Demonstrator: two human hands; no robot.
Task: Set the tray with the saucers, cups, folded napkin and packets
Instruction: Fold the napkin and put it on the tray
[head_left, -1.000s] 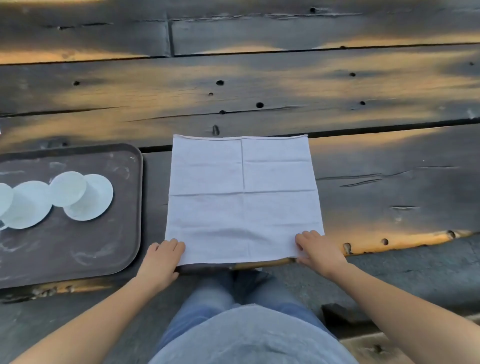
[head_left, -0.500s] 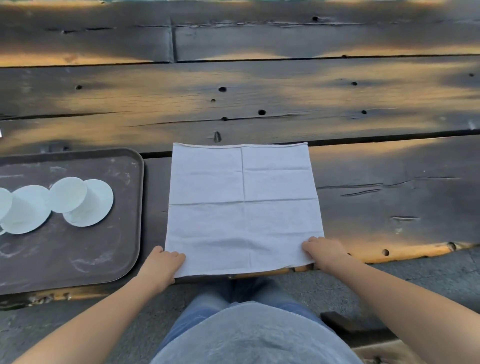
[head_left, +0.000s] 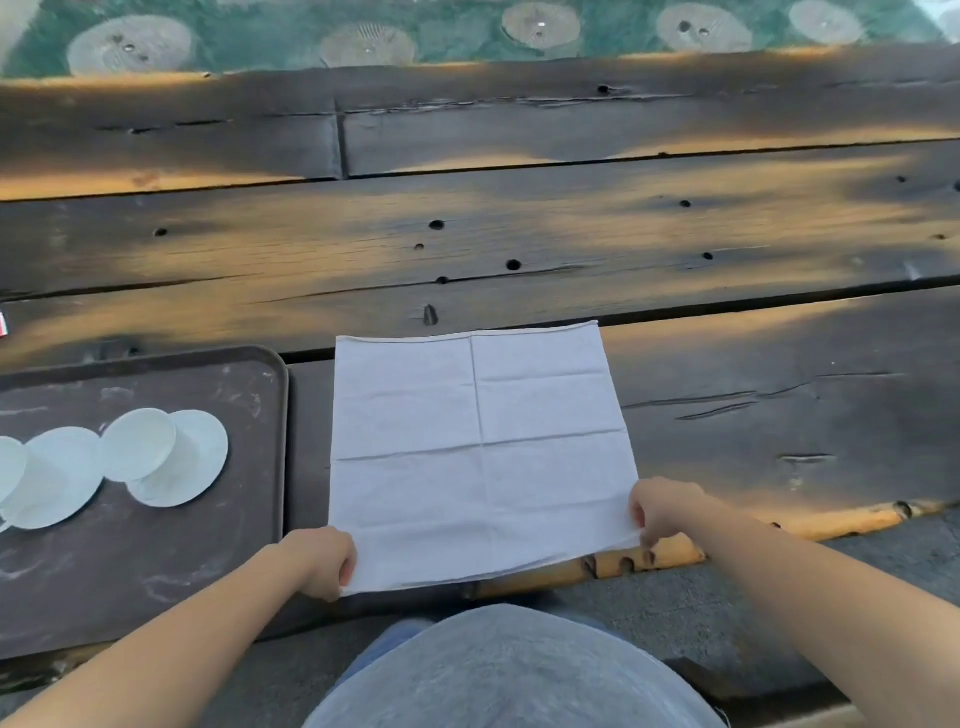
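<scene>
Moved: napkin (head_left: 478, 447) near edge now lifted off the surface (head_left: 519, 234), both corners newly pinched.
Tray (head_left: 156, 571): cups (head_left: 137, 444) on saucers (head_left: 202, 467), already set.
Left grip: left hand (head_left: 324, 561) pinches the near-left corner.
Right grip: right hand (head_left: 662, 512) pinches the near-right corner.
Meaning: folding looks about to begin.

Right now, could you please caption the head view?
Left hand and right hand pinch the near corners of the napkin beside the tray.

We see warm, low light lying in orange patches across the dark wooden table (head_left: 519, 234), with broad soft shadow between the patches and along the near edge. The white napkin (head_left: 478, 457) sits in even shade, free of glare. We notice the planks bowing toward the frame edges and a slight softness throughout.
</scene>
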